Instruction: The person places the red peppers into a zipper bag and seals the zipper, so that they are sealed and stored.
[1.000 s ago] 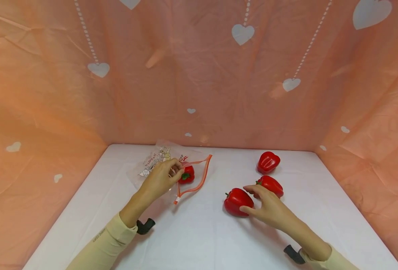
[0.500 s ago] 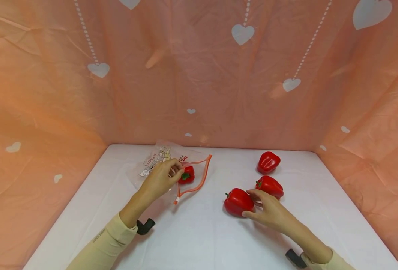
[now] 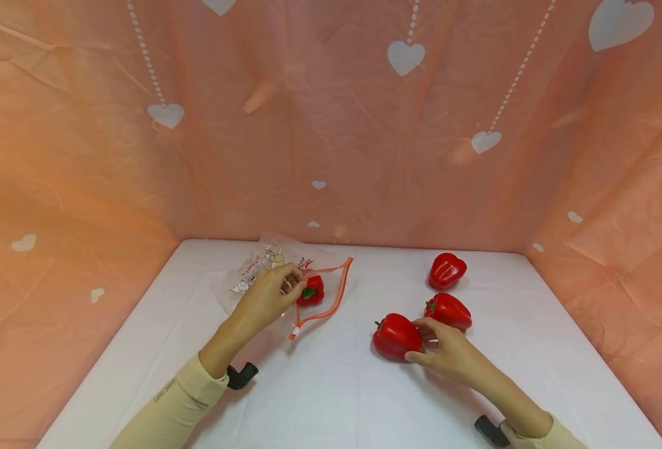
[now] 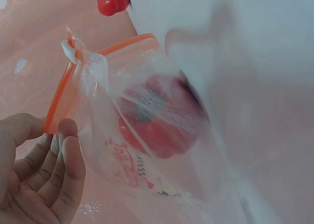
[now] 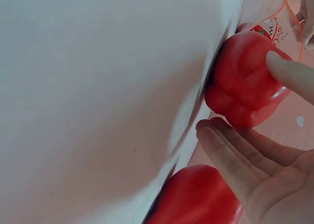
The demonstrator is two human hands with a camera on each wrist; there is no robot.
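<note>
1. Peppers: I count four, all red. The bagged pepper point(image 3: 314, 294) lies inside the bag point(image 3: 259, 269), close to its mouth; the near pepper point(image 3: 396, 337), middle pepper point(image 3: 449, 310) and far pepper point(image 3: 447, 271) lie on the bench point(image 3: 331, 399), well apart from it on the right.
2. Bag: just one, clear, printed with red lettering and little figures. Its orange rim point(image 4: 60, 95) gapes toward the right.
3. Left hand point(image 3: 271, 292): I pinch the rim between thumb and fingers, right beside the bagged pepper.
4. Right hand point(image 3: 448, 353): spread wide round one end of the near pepper, fingers nearly straight. My thumb lies against one side and my forefinger reaches the other; how hard they press, I cannot tell.
5. Spacing: the middle pepper sits just beside my right fingers, the far pepper just beyond it.
6. Wrists: two cream sleeves point(image 3: 173, 399), and two black pieces point(image 3: 243, 376), one at each wrist.
</note>
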